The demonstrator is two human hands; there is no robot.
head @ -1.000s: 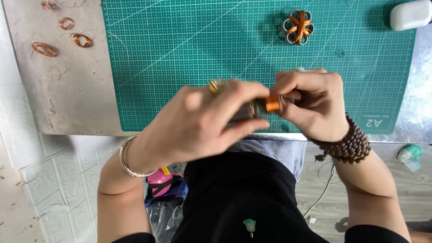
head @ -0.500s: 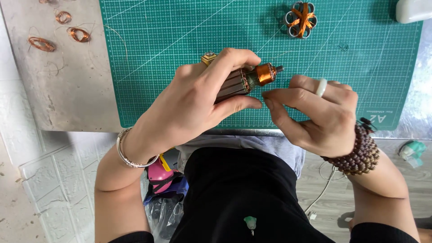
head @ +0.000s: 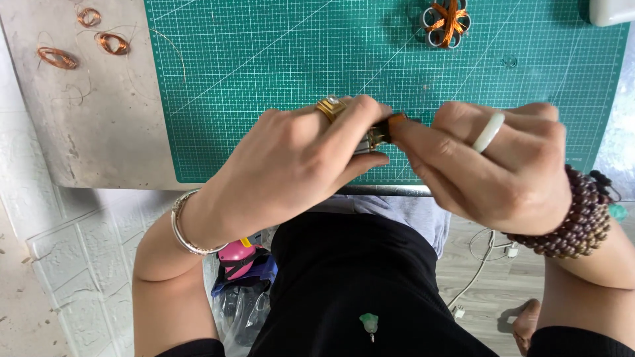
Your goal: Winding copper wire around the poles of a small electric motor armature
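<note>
My left hand (head: 297,158) wraps around a small motor rotor (head: 378,134) with a copper-coloured end, holding it just above the near edge of the green cutting mat (head: 264,66). Most of the rotor is hidden under my fingers. My right hand (head: 503,165), with a white ring and a dark bead bracelet, pinches the rotor's copper end with its fingertips. Both hands meet at the middle of the view.
A metal stator piece wound with orange copper wire (head: 447,22) lies at the mat's far side. Three loose copper wire coils (head: 58,58) lie on the grey table top at far left. A white object (head: 612,10) sits at the top right corner. Bags and a cable lie on the floor below.
My right hand has closed in from the right and now grips the rotor's copper end. My left hand has lowered the rotor slightly toward the mat's near edge.
</note>
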